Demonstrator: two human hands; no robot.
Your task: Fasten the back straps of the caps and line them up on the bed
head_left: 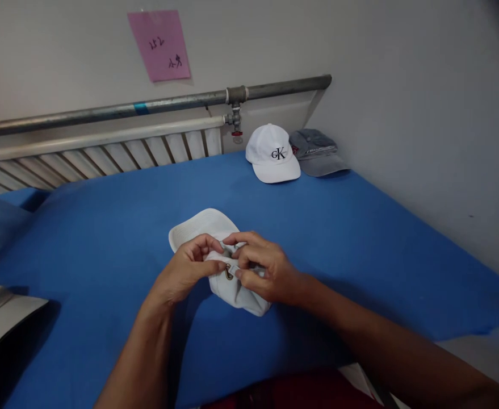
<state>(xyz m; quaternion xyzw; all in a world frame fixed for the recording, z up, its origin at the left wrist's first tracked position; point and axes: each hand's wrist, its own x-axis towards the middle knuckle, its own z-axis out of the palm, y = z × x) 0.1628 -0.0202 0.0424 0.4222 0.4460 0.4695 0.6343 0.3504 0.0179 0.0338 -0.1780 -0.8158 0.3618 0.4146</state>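
Note:
A white baseball cap point(240, 295) lies on the blue cloth between my hands, its brim pointing away and to the left. At the back of the cap, a brass-coloured buckle point(229, 272) shows on the adjusting strap. My left hand point(185, 267) pinches the cap's back edge just left of the buckle, thumb and forefinger on the fabric. On the other side, my right hand point(270, 267) has its fingers curled round the strap right beside the buckle. The fingers hide part of the strap and the cap's opening.
A white cap with black letters point(273, 153) and a grey cap point(317, 150) stand side by side at the back right. Blue cloth point(117, 227) covers the table. A radiator point(147, 150) and pipe point(181, 102) run along the wall. A pale brimmed object point(6, 309) sits at the left edge.

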